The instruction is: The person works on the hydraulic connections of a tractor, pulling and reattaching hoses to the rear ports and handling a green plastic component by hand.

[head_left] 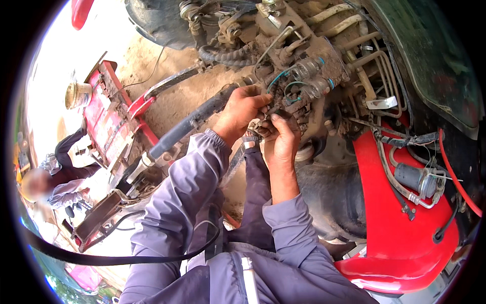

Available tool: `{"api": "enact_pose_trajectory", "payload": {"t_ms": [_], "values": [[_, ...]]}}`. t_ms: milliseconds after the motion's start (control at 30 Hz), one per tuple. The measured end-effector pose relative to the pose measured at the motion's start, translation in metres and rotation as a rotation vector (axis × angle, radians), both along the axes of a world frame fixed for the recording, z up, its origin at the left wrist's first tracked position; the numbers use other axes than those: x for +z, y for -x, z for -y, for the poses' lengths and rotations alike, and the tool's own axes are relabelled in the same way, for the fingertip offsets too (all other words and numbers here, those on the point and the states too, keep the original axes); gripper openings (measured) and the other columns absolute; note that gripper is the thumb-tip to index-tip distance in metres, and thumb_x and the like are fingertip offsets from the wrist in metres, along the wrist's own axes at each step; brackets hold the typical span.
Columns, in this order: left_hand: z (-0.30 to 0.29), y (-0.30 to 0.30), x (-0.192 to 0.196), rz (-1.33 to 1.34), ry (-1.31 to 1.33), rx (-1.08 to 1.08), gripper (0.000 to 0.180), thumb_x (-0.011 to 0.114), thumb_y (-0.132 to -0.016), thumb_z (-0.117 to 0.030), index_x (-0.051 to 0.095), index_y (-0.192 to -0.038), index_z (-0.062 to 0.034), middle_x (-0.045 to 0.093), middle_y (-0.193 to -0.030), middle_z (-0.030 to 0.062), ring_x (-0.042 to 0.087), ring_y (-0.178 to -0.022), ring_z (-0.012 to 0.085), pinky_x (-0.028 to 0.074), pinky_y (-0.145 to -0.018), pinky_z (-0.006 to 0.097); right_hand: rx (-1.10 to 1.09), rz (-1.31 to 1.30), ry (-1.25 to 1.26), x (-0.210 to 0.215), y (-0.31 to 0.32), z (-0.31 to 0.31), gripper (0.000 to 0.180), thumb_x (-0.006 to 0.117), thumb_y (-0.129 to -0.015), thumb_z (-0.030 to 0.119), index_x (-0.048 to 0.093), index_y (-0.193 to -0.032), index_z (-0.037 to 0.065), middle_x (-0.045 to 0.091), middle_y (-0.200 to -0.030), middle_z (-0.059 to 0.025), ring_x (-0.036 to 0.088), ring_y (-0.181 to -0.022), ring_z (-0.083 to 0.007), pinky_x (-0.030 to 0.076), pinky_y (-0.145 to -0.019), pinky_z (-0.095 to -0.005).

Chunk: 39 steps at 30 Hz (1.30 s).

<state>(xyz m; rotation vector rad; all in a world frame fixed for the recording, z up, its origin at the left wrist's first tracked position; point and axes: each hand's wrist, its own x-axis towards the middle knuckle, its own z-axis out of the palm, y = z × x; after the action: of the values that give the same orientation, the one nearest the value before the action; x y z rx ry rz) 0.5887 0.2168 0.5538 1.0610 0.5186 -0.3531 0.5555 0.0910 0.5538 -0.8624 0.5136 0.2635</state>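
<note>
My left hand reaches in beside a mud-caked tractor's hydraulic fittings, its thumb and fingers pinched together. Just to its right and a little nearer, my right hand is closed too, thumb and fingers bent around something. A small dark part shows between the two hands, mostly covered by the fingers, so its kind cannot be made out. Beyond my fingertips stick out two see-through caps with blue rings and blue-green loops. Bent metal pipes run along the machine to their right.
A dark cylinder-like bar slants past my left forearm. Right of me are a red fender, a grey cylindrical part and loose hoses. A black strap or hose crosses at lower left. Another person crouches by a red implement.
</note>
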Motion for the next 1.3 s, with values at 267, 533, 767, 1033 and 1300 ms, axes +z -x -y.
{"api": "enact_pose_trajectory", "payload": {"t_ms": [267,533,767,1033,1300], "values": [[-0.011,-0.005,0.002,0.145,-0.011,-0.127,0.016,0.071,-0.084,-0.011,0.065,-0.097,-0.0032,0.062,-0.079,-0.0010,0.055,-0.066,0.0073,0.042,-0.057,0.022,0.092,-0.138,-0.271,-0.001,-0.016,0.009,0.011,0.060,-0.087,0.014,0.061,-0.095,0.006,0.060,-0.078,-0.0018,0.055,-0.066,-0.0116,0.048,-0.056,-0.0280],[-0.005,-0.032,-0.017,0.249,-0.100,0.112,0.019,0.072,-0.083,-0.004,0.067,-0.101,-0.0008,0.069,-0.087,0.0035,0.060,-0.072,0.0101,0.048,-0.067,0.024,0.041,-0.067,-0.047,-0.008,-0.017,0.011,0.019,0.063,-0.091,0.013,0.060,-0.107,0.004,0.063,-0.086,-0.0032,0.056,-0.069,-0.0117,0.049,-0.059,-0.0263],[0.012,-0.043,-0.029,0.213,-0.113,0.243,0.016,0.071,-0.082,0.000,0.066,-0.097,0.0006,0.070,-0.086,0.0065,0.063,-0.074,0.0114,0.052,-0.069,0.023,0.180,0.402,0.817,-0.015,-0.013,0.013,0.026,0.060,-0.090,-0.001,0.055,-0.115,-0.004,0.062,-0.079,-0.0043,0.054,-0.058,-0.0077,0.044,-0.053,-0.0213],[0.030,-0.045,-0.030,0.186,-0.072,0.320,0.013,0.070,-0.082,0.001,0.063,-0.093,0.0004,0.069,-0.086,0.0083,0.064,-0.073,0.0147,0.053,-0.070,0.026,0.522,0.372,1.323,-0.006,-0.039,0.011,0.037,0.067,-0.084,0.010,0.050,-0.113,-0.005,0.069,-0.081,-0.0179,0.069,-0.074,-0.0324,0.052,-0.067,-0.0407],[0.053,-0.044,-0.029,0.126,0.032,0.477,0.012,0.071,-0.079,0.005,0.062,-0.087,0.0024,0.067,-0.080,0.0072,0.062,-0.069,0.0129,0.052,-0.064,0.025,0.427,0.517,1.260,-0.034,-0.041,0.033,0.022,0.065,-0.086,0.011,0.060,-0.105,0.000,0.069,-0.079,-0.0112,0.067,-0.070,-0.0193,0.051,-0.063,-0.0327]]}}
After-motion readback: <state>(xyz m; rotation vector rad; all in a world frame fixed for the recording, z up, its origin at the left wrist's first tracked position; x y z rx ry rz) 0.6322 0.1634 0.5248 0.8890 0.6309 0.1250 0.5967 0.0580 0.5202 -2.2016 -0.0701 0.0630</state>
